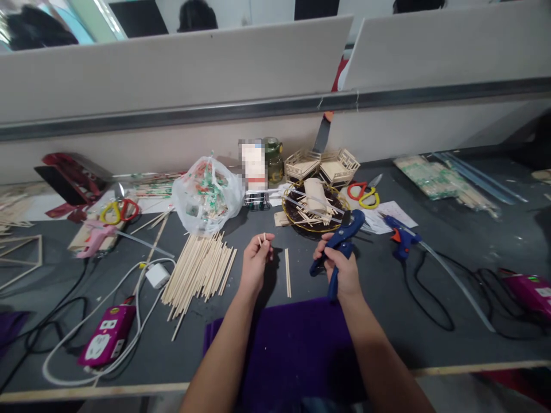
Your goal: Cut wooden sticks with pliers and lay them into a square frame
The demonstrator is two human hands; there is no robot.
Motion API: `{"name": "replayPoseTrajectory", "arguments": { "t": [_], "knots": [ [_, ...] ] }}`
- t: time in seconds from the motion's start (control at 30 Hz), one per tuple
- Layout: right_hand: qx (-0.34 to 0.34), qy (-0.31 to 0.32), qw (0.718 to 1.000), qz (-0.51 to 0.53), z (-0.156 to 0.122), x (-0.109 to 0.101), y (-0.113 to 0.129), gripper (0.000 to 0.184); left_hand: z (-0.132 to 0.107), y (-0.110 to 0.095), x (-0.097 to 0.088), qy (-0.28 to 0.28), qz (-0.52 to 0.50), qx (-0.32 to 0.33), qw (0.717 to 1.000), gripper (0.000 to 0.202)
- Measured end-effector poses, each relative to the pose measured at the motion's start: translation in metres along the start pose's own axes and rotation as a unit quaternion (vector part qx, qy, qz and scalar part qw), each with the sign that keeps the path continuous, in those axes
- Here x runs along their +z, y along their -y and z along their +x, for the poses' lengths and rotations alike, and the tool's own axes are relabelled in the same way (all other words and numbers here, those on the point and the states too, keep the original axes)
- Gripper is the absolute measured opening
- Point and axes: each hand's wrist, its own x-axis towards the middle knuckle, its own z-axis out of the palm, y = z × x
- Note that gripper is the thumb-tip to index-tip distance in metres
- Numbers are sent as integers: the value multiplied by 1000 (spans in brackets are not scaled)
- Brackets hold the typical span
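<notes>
My left hand (pixel 253 267) is closed in a pinch on short wooden stick pieces (pixel 260 241), whose tips show above the fingers. My right hand (pixel 344 272) wraps round the handles of a blue hand cutter (pixel 352 226), its head pointing up and away from me. On the dark table between my hands lie two longer wooden sticks (pixel 288 272), side by side. A loose pile of similar sticks (pixel 198 269) spreads to the left of my left hand. Just beyond my right hand is a round basket (pixel 316 229) with cut sticks and a cardboard roll (pixel 315 196) in it.
A purple cloth (pixel 297 350) covers the table's near edge. Glue guns lie on both sides, one pink (pixel 97 238), one blue (pixel 403 244), with trailing cords. A plastic bag (pixel 206 198), a green jar (pixel 274 160), hexagonal stick trays (pixel 340 167) and scissors (pixel 364 195) stand farther back.
</notes>
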Motion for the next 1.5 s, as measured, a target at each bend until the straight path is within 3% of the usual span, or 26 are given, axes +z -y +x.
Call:
{"name": "replayPoseTrajectory", "arguments": {
  "t": [0.13, 0.2, 0.27, 0.37, 0.53, 0.6, 0.73, 0.8, 0.87, 0.93, 1.0, 1.03, 1.1, 1.27, 1.5],
  "knots": [
    [8, -48, 999, 18, 3, 0, 1, 26, 6, 0, 1, 15, -21, -25, 999, 30],
    [15, -64, 998, 12, 3, 1, 2, 27, 14, -4, 7, 19, 52, 13, 998, 21],
    [15, -77, 997, -1, 2, 3, 2, 29, 27, -11, 21, 28, 187, 101, 977, 11],
    [2, -76, 997, -17, 0, 3, 1, 30, 47, -23, 51, 80, 419, 207, 880, 12],
    [2, -75, 995, -58, 0, 2, -1, 32, 68, -31, 98, 158, 688, 184, 685, 15],
    [-2, -78, 994, -71, 0, 1, -2, 33, 72, -29, 107, 169, 722, 170, 649, 14],
    [-10, -77, 994, -79, 1, 0, -3, 34, 71, -33, 102, 171, 726, 182, 641, 18],
    [-8, -75, 994, -82, 1, 0, -3, 33, 63, -37, 87, 158, 711, 213, 652, 20],
    [-8, -74, 994, -84, 1, 0, -4, 33, 51, -41, 65, 131, 668, 234, 694, 20],
    [-13, -69, 995, -78, 0, 0, -4, 31, 38, -40, 40, 137, 574, 222, 776, 16],
    [-17, -58, 996, -72, -1, 1, -6, 30, 25, -34, 17, 150, 410, 180, 882, 16],
    [-19, -53, 996, -71, -1, 1, -6, 29, 20, -29, 7, 145, 321, 164, 922, 19],
    [-23, -42, 996, -74, -2, 1, -7, 30, 12, -16, -7, 115, 179, 142, 967, 26],
    [-26, -36, 996, -79, -5, 1, -6, 32, 8, 15, -22, 88, 29, 76, 993, 34],
    [-26, -36, 995, -86, -6, 1, -4, 32, 8, 26, -23, 104, 39, 40, 993, 38]
  ]
}}
